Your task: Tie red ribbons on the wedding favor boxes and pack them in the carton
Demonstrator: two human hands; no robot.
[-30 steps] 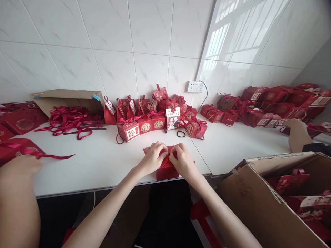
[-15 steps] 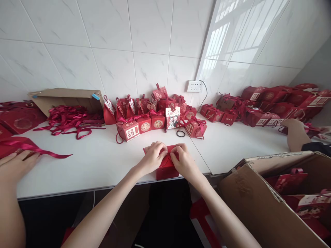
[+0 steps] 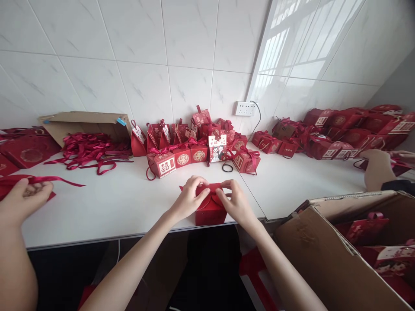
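Note:
A small red gift box (image 3: 210, 216) stands at the front edge of the white table, its curved top flaps partly folded over. My left hand (image 3: 193, 196) grips the flaps from the left, thumb in front and fingers behind. On the other side my right hand (image 3: 232, 196) pinches the top the same way. Between the two thumbs a red flap edge shows; the box's back is hidden by my hands. Behind it stand finished-looking red boxes with bows, among them one with a white label (image 3: 167, 166) and a card with a cartoon couple (image 3: 217, 149).
At left, a cardboard box (image 3: 84, 116) lies on its side with red ribbons (image 3: 94, 149) spilling out. A co-worker's hand (image 3: 29, 196) holds ribbon there. Another person's arm (image 3: 378, 170) reaches in at right, above an open carton (image 3: 324, 250). Red boxes (image 3: 350, 121) are stacked behind.
My thumbs have moved apart along the box top, showing more of the flaps. The co-worker's left-side hand has lifted and turned with the ribbon.

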